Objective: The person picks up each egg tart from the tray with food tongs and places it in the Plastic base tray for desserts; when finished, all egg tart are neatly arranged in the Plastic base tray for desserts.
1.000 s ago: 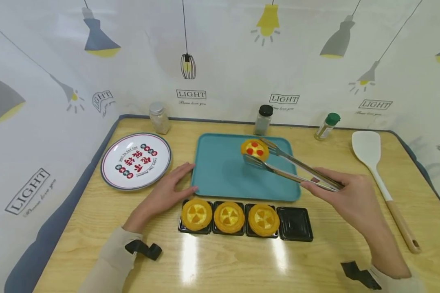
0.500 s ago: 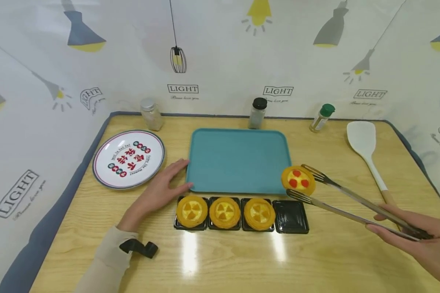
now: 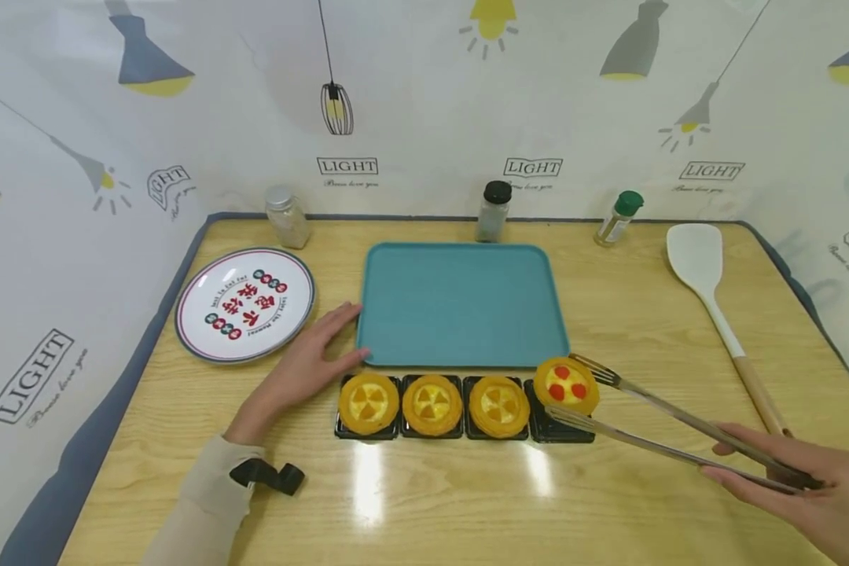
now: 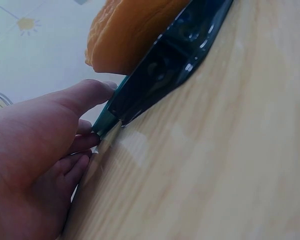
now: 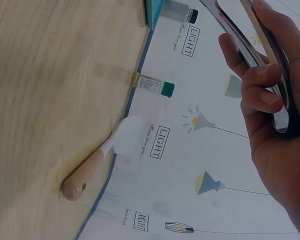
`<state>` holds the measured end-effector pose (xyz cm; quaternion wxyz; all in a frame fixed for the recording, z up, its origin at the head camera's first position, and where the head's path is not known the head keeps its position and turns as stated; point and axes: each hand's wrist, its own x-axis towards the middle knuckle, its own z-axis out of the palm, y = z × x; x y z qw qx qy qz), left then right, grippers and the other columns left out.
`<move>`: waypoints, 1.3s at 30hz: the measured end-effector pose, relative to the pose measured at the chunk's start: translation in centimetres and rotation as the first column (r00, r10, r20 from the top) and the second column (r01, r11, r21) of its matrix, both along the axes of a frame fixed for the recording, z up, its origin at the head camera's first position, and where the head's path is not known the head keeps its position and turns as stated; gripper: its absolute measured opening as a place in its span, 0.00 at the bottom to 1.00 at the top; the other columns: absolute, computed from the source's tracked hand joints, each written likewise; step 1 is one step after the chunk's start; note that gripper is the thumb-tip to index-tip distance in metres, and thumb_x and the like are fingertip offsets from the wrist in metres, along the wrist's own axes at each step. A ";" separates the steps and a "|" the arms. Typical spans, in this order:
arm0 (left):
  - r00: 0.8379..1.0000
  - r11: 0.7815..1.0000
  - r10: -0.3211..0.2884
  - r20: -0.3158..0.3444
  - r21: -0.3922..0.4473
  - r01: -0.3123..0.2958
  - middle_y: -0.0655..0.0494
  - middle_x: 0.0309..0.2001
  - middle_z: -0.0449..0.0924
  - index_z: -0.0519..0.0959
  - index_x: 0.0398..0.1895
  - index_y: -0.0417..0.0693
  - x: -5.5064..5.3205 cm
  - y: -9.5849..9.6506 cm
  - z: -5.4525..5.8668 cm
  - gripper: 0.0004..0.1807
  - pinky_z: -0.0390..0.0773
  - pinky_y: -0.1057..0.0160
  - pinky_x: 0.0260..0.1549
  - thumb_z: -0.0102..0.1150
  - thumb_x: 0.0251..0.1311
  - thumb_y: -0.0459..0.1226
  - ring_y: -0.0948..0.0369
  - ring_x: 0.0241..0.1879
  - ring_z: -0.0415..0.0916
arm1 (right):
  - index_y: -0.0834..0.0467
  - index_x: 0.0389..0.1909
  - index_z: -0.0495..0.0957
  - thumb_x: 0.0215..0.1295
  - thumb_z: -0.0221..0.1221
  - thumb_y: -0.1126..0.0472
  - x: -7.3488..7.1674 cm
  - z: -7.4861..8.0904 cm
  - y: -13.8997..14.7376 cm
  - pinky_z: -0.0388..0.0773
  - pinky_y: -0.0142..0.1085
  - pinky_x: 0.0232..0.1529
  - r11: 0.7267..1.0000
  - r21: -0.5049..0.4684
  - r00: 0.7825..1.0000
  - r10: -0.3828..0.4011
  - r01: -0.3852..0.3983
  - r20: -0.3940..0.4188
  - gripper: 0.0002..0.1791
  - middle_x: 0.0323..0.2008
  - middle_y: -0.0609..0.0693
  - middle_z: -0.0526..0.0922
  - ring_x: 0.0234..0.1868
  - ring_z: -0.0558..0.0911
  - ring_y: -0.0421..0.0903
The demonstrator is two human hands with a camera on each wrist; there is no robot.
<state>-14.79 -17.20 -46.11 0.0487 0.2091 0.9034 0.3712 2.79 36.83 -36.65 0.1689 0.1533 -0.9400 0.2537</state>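
My right hand (image 3: pixel 814 487) holds metal tongs (image 3: pixel 686 417) near their hinged end; the right wrist view shows fingers curled round the tongs' handle (image 5: pixel 270 55). Between the tongs' slotted tips is an egg tart with red spots (image 3: pixel 566 385), over the rightmost black square holder (image 3: pixel 562 431), tilted and covering its back part. My left hand (image 3: pixel 311 362) lies with extended fingers against the left edge of the teal tray (image 3: pixel 463 306), thumb at its near left corner. Three tarts with yellow wedge patterns, the middle one (image 3: pixel 432 405) among them, sit in the other black holders.
A white plate with red lettering (image 3: pixel 244 306) lies left of the tray. Along the back stand a silver-capped jar (image 3: pixel 288 220), a black-capped jar (image 3: pixel 494 212) and a green-capped bottle (image 3: pixel 619 218). A white spatula with a wooden handle (image 3: pixel 722 314) lies at the right.
The tongs have carried the red-spotted tart from above the tray toward the front right, down to the rightmost holder. The left hand stays at the tray's edge. The head view has shifted slightly.
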 end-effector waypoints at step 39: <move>1.000 1.000 -0.004 -0.003 0.000 0.004 0.51 0.76 0.51 0.57 0.77 0.58 -0.1 0.0 0.0 0.41 0.50 0.43 0.70 0.59 0.63 0.57 0.51 0.74 0.47 | 0.63 0.53 0.83 0.33 0.76 0.76 -0.2 -0.6 -0.1 0.55 0.26 0.09 0.994 -0.080 0.993 -0.069 0.077 0.094 0.36 0.34 0.26 0.80 0.09 0.55 0.30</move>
